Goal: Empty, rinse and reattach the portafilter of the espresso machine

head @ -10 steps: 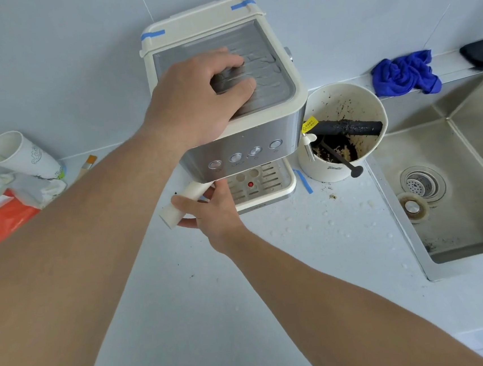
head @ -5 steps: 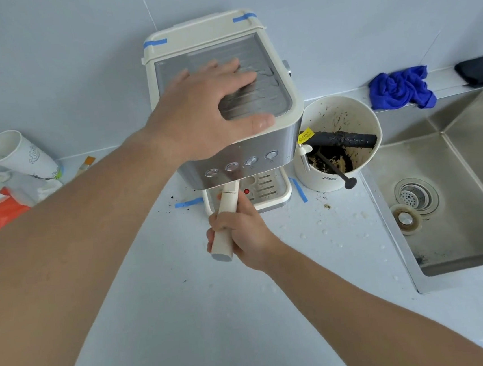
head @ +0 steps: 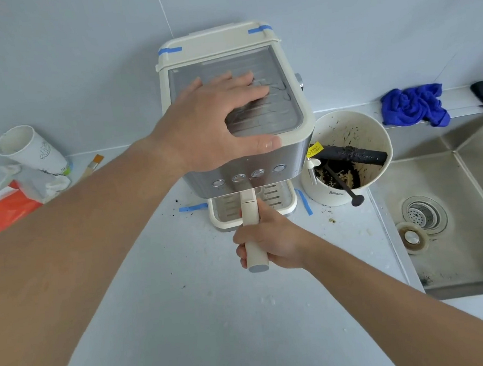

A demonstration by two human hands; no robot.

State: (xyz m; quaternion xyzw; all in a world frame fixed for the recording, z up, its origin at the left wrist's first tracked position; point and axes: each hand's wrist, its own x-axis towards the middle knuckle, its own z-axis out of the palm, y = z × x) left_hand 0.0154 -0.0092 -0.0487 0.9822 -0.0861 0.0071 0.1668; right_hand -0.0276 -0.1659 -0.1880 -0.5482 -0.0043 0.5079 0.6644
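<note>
White tabletop [head: 188,320], frame centre: hands at the espresso machine [head: 239,141].
Left hand [head: 216,120] lies flat, open, on top; right hand [head: 269,239] grip closed round the portafilter [head: 252,229] handle.

One head-worn wide-angle view looks steeply down, close over the espresso machine [head: 236,115] and counter [head: 206,319].

Cream portafilter [head: 251,220] handle straight out under espresso machine [head: 236,106], seemingly attached

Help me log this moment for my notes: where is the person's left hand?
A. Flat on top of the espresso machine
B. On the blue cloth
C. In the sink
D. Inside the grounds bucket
A: the left hand lies spread on the espresso machine top, while the right hand grips the portafilter handle.
</note>
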